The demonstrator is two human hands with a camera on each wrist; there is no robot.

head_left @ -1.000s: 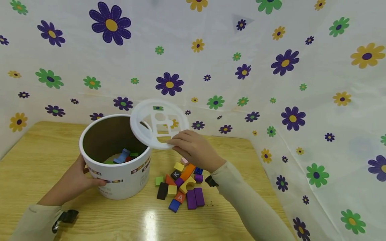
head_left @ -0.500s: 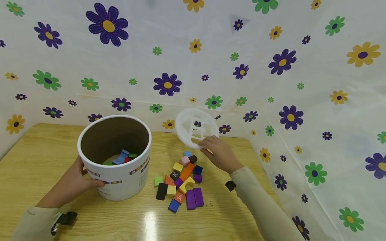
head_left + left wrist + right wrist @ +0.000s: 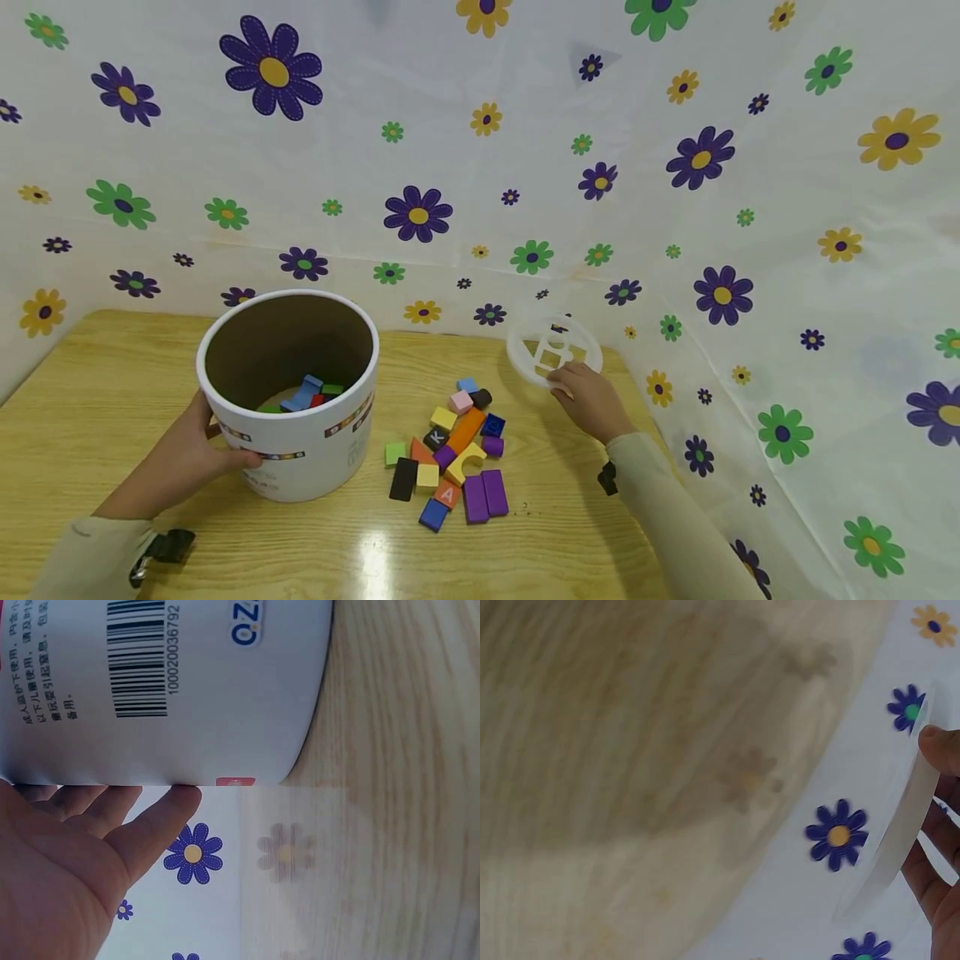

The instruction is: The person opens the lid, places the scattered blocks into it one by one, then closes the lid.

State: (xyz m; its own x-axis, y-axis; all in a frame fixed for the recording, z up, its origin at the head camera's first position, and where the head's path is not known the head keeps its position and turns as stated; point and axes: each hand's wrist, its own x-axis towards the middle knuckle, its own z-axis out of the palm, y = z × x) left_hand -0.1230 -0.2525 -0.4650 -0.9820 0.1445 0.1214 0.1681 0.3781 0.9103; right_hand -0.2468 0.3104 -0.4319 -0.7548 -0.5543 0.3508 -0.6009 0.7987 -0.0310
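- Left hand (image 3: 172,454), fingers spread, rests against the bucket (image 3: 315,458): likely stiff, smooth; brace its side.
- Blocks (image 3: 465,429) on the table (image 3: 570,542) look light, hard; pinch opposite faces.
- Lid (image 3: 900,829), near the far right corner, seems thin, light; hold its rim.
- Right hand (image 3: 592,404) pinches that rim, thumb opposing fingers.

I see the white tub (image 3: 311,454) upright, uncovered, toward the table's (image 3: 300,554) left edge; a white lid (image 3: 904,821) tilts near the far-right corner.
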